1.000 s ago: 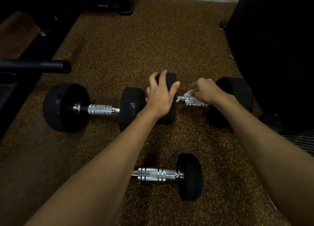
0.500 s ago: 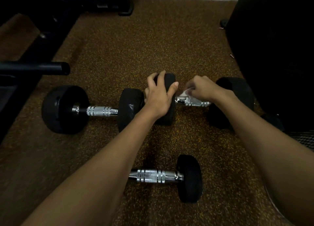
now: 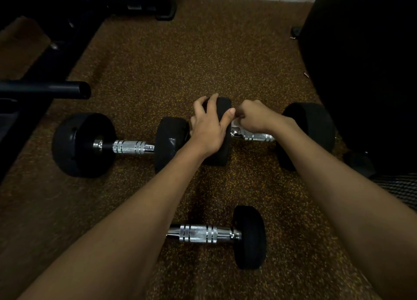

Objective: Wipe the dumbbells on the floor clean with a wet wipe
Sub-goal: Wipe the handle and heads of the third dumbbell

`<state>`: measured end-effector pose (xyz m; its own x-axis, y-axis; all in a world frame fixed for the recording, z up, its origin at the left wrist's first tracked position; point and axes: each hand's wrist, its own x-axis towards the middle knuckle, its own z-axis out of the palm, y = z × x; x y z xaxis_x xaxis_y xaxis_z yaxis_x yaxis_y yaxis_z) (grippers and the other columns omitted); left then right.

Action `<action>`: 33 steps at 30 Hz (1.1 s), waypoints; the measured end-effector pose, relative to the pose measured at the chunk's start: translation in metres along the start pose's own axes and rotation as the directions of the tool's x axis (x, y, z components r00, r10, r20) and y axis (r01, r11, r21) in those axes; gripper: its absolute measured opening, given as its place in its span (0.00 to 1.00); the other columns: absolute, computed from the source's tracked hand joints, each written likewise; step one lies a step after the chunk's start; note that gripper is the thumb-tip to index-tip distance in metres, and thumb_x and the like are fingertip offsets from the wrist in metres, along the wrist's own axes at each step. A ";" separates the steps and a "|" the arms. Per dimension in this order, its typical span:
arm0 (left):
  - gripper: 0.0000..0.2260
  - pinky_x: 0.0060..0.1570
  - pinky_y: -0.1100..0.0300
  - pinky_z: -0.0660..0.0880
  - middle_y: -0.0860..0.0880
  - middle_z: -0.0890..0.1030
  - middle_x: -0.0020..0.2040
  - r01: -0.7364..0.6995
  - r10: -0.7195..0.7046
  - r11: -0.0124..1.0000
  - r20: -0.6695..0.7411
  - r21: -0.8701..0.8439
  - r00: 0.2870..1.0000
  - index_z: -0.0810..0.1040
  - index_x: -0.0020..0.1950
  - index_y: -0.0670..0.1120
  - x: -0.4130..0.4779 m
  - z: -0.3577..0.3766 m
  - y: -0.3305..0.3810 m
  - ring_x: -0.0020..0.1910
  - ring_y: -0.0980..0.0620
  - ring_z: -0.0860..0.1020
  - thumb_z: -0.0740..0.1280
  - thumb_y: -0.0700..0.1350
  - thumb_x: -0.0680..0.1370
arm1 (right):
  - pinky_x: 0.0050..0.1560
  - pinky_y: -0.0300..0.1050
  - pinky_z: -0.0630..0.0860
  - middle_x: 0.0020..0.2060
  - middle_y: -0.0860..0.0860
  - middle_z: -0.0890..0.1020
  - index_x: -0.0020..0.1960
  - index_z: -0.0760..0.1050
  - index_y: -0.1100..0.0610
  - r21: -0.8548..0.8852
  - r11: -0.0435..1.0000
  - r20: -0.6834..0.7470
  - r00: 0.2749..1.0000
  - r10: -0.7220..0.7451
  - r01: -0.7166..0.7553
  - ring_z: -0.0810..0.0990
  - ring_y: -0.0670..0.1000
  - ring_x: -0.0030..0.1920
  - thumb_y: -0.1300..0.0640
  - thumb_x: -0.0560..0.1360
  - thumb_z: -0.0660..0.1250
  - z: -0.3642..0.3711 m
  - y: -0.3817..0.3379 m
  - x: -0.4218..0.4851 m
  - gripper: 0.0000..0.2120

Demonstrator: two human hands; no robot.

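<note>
Bracing the far right dumbbell against rolling, the left hand spans its inner head, fingers draped over the top and thumb hooked on the handle side, a wide grip and not a fist. The right hand is bunched tight just beside it, pinching a small white wet wipe onto the handle where the bar meets that head. This dumbbell lies on the floor, its outer head close to a dark cabinet. A far left dumbbell lies end to end with it, and a near dumbbell lies closer in, its left end hidden under the left forearm.

Judging by the thick heads, each one is heavy and stiff, and being round it will likely roll if nudged, so holding a head from above seems the sound place to steady it. The heads are matte black drums, rubbery looking. The handles are bright chrome with rough grip bands and smooth rings, where grime could lodge. The wipe looks soft, thin and limp, likely to bunch or snag on that rough metal. The floor is brown, speckled, grainy matting
</note>
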<state>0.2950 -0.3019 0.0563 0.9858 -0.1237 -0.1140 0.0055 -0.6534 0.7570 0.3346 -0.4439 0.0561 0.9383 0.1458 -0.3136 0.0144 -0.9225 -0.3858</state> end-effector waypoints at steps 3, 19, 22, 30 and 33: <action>0.27 0.70 0.47 0.57 0.47 0.51 0.75 0.002 -0.002 1.000 -0.001 -0.007 1.000 0.53 0.77 0.53 0.000 0.000 -0.001 0.72 0.39 0.57 0.55 0.58 0.80 | 0.54 0.40 0.70 0.53 0.55 0.81 0.56 0.81 0.56 0.053 0.998 0.004 1.000 -0.028 0.028 0.77 0.52 0.58 0.62 0.78 0.62 -0.010 0.009 -0.014 0.12; 0.27 0.70 0.46 0.57 0.47 0.52 0.75 -0.017 0.017 1.000 -0.016 -0.012 1.000 0.54 0.77 0.53 -0.001 0.002 -0.003 0.71 0.39 0.58 0.56 0.58 0.80 | 0.60 0.40 0.68 0.55 0.54 0.81 0.56 0.82 0.53 0.089 0.996 0.075 0.997 0.003 -0.010 0.75 0.52 0.61 0.62 0.78 0.61 -0.009 0.010 -0.007 0.13; 0.27 0.70 0.45 0.58 0.47 0.52 0.75 -0.014 0.014 1.000 -0.018 -0.014 1.000 0.54 0.76 0.53 -0.002 0.003 -0.003 0.71 0.39 0.58 0.56 0.58 0.80 | 0.60 0.39 0.64 0.48 0.50 0.81 0.53 0.83 0.51 0.098 0.995 0.094 0.995 0.013 -0.022 0.74 0.50 0.60 0.62 0.78 0.62 -0.014 0.013 -0.010 0.12; 0.26 0.70 0.46 0.58 0.47 0.52 0.75 -0.007 0.007 1.000 -0.016 -0.017 1.000 0.55 0.76 0.53 -0.001 0.002 -0.002 0.72 0.40 0.58 0.56 0.58 0.80 | 0.49 0.48 0.76 0.57 0.56 0.78 0.58 0.78 0.56 -0.053 0.985 0.263 0.949 0.171 -0.163 0.76 0.57 0.56 0.60 0.79 0.62 -0.016 -0.008 0.012 0.10; 0.27 0.70 0.46 0.58 0.47 0.52 0.75 -0.008 0.008 1.000 -0.016 -0.020 1.000 0.54 0.76 0.53 0.000 0.002 -0.003 0.72 0.40 0.58 0.56 0.58 0.80 | 0.55 0.53 0.76 0.55 0.57 0.77 0.59 0.73 0.58 -0.123 0.979 0.281 0.940 0.192 -0.163 0.77 0.58 0.55 0.58 0.77 0.64 -0.014 -0.020 0.019 0.11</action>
<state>0.2948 -0.3013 0.0530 0.9883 -0.1170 -0.0982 0.0011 -0.6374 0.7706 0.3568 -0.4280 0.0699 0.7878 0.0607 -0.6129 -0.0962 -0.9708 -0.2197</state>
